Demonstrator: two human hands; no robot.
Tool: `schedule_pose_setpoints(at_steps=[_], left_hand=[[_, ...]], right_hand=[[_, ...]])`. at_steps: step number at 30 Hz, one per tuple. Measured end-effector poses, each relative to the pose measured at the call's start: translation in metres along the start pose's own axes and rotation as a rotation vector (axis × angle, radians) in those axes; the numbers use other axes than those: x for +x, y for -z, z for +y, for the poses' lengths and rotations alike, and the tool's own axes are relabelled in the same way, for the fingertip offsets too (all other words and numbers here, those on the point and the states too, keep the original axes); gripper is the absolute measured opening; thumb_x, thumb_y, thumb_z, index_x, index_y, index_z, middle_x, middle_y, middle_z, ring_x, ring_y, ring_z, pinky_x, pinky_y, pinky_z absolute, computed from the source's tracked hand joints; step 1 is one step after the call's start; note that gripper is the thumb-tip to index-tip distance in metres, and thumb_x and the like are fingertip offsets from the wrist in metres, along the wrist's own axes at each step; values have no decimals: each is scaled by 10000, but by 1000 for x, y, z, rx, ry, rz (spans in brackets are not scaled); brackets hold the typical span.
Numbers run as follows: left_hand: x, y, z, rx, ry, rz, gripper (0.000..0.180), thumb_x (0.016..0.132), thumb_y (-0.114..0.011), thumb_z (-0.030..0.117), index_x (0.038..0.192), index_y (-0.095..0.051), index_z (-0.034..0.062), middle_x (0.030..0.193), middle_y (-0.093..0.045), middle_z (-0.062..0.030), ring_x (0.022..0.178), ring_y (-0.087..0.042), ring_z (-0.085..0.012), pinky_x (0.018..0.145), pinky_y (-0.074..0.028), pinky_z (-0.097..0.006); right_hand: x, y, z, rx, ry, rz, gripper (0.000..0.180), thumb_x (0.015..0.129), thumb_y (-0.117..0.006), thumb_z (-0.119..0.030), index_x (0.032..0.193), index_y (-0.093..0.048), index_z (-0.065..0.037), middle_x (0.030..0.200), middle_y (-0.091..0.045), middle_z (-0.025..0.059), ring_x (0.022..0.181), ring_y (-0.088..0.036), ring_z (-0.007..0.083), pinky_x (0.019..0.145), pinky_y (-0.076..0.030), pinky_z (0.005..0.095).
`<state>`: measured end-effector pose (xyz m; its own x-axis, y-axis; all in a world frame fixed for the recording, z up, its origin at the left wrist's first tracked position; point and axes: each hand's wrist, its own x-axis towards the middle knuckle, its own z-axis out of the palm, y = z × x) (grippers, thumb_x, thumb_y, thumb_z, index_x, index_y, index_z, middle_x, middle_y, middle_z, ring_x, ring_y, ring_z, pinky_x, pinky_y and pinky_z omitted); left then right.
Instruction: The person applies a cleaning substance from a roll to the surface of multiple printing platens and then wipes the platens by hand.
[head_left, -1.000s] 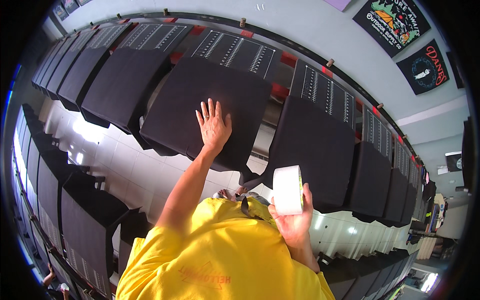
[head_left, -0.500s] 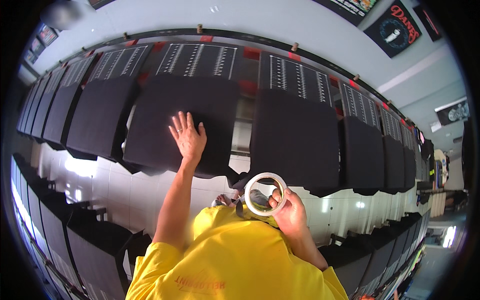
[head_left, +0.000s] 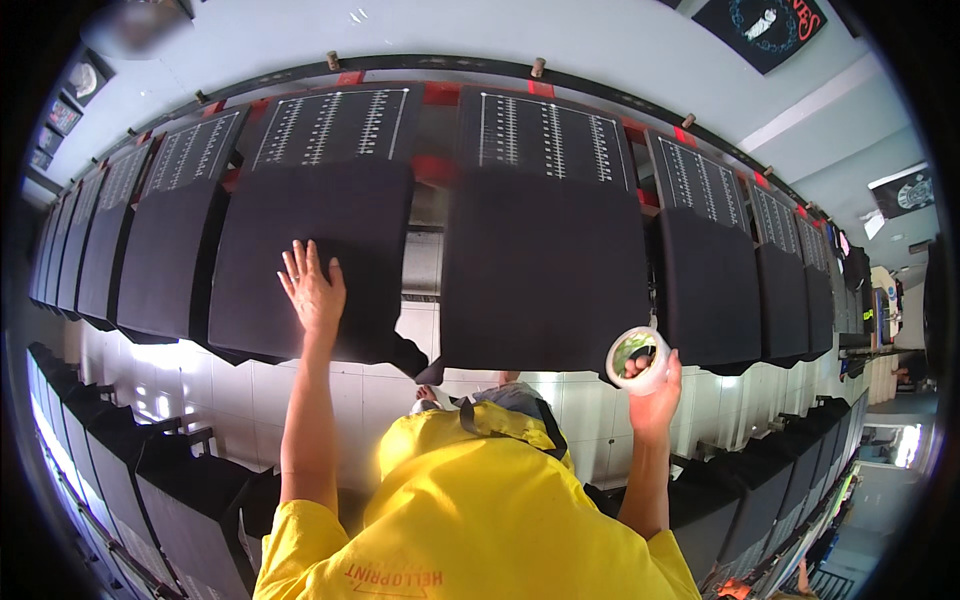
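Note:
My left hand [head_left: 315, 295] lies flat on a black T-shirt [head_left: 265, 225] stretched over a board, fingers spread and nothing in them. My right hand [head_left: 652, 385] grips a roll of tape [head_left: 613, 358], pale and wide-ringed, with fingers through its hole. That roll hangs near the lower right corner of a second board covered in black cloth [head_left: 545, 270]. Beyond the cloth, both boards show dark upper ends with white ruler-like markings [head_left: 550, 135].
More boards draped in black [head_left: 710, 290] run in a row to both sides, along a dark rail [head_left: 440, 66]. Behind me stands another row of black-covered boards [head_left: 190, 490]. Pale tiled floor [head_left: 565, 405] lies between the rows. Dark prints [head_left: 760, 30] hang on the wall.
My body and view have shifted to the right along the row. The right hand has moved right with the tape roll, away from my body. My left hand stays flat on the same shirt.

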<state>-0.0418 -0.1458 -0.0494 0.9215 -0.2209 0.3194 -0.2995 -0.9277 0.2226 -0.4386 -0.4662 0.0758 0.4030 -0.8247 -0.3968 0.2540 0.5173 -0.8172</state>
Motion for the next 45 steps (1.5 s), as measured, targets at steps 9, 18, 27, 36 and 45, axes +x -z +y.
schedule_pose_setpoints(at_steps=[9, 18, 27, 36, 45], left_hand=[[5, -7, 21, 182, 218, -179, 599, 1003, -422, 401, 1513, -358, 92, 1604, -274, -125, 1488, -205, -362, 1193, -175, -540], [-2, -24, 40, 195, 373, -93, 649, 1010, -374, 439, 1535, -293, 67, 1625, -219, -122, 1512, -140, -318, 1210, -72, -529], [2, -26, 49, 154, 384, -67, 646, 991, -404, 439, 1525, -326, 84, 1618, -245, -101, 1512, -141, -313, 1216, -81, -511], [2, -29, 44, 89, 356, 3, 652, 966, -460, 430, 1491, -374, 51, 1598, -289, -108, 1502, -172, -323, 1212, -87, -524], [2, -27, 42, 88, 345, 23, 650, 960, -476, 419, 1471, -392, 28, 1573, -319, -148, 1490, -192, -346, 1207, -106, -529]], right_hand=[[88, 47, -10, -355, 25, -72, 506, 1013, -485, -473, 1061, -582, 22, 692, -584, 79, 567, -587, 176, 520, -524, 342], [94, 60, -14, -529, -53, -247, 547, 1016, -459, -507, 940, -565, 24, 592, -559, 93, 478, -561, 191, 489, -503, 339], [92, 74, -13, -582, -33, -290, 515, 1003, -502, -483, 931, -597, 19, 611, -569, 86, 504, -568, 190, 532, -518, 348], [97, 51, -57, -308, 228, -126, 532, 995, -466, -565, 789, -498, -75, 574, -447, 36, 510, -461, 170, 488, -397, 326], [87, 67, -7, -401, 78, -61, 585, 987, -434, -589, 822, -545, -39, 562, -492, 65, 469, -502, 201, 448, -426, 346]])
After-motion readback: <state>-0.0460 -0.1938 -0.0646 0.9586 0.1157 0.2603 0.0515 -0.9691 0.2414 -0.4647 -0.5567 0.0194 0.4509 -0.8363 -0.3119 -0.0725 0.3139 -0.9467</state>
